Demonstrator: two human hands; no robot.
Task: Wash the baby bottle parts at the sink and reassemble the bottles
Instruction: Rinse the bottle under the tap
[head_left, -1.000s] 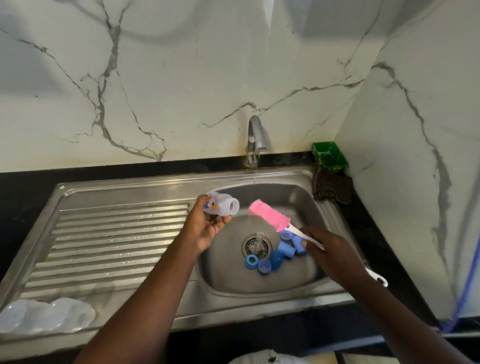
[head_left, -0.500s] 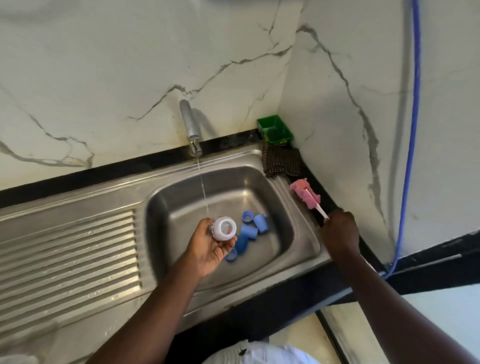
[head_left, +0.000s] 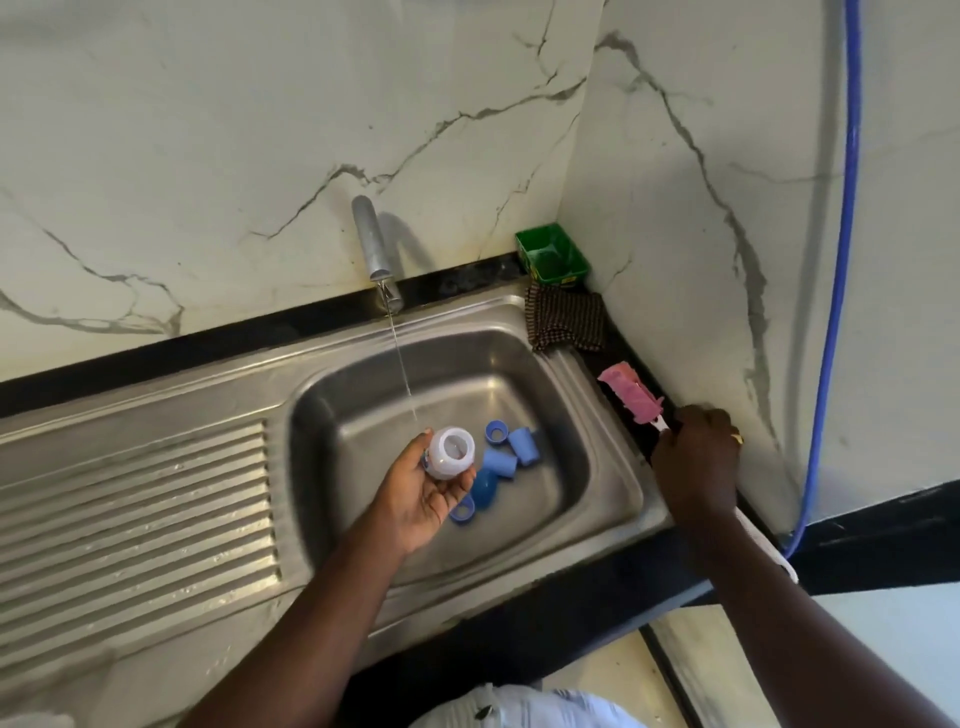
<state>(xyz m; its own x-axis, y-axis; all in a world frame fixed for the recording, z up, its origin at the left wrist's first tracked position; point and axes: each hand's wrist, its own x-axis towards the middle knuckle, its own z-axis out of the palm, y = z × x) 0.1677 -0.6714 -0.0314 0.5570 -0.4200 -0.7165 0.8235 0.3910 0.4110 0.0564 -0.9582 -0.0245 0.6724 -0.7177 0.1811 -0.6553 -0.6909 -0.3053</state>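
Note:
My left hand (head_left: 423, 493) holds a small clear baby bottle (head_left: 451, 451) over the steel sink basin (head_left: 587, 431), its open mouth turned up under a thin stream of water from the tap (head_left: 375, 249). Several blue bottle parts (head_left: 501, 462), rings and caps, lie on the basin floor beside that hand. My right hand (head_left: 696, 462) grips the white handle of a pink bottle brush (head_left: 631, 393), whose head lies on the black counter strip right of the sink.
A green tub (head_left: 553, 254) sits in the back right corner with a dark checked cloth (head_left: 566, 319) in front of it. A ribbed draining board (head_left: 130, 493) extends left of the basin. A blue hose (head_left: 836, 260) hangs down the right wall.
My right hand carried the brush out of the basin and onto the counter at the right. My left hand turned the bottle's mouth upward under the water. The view swung to the right.

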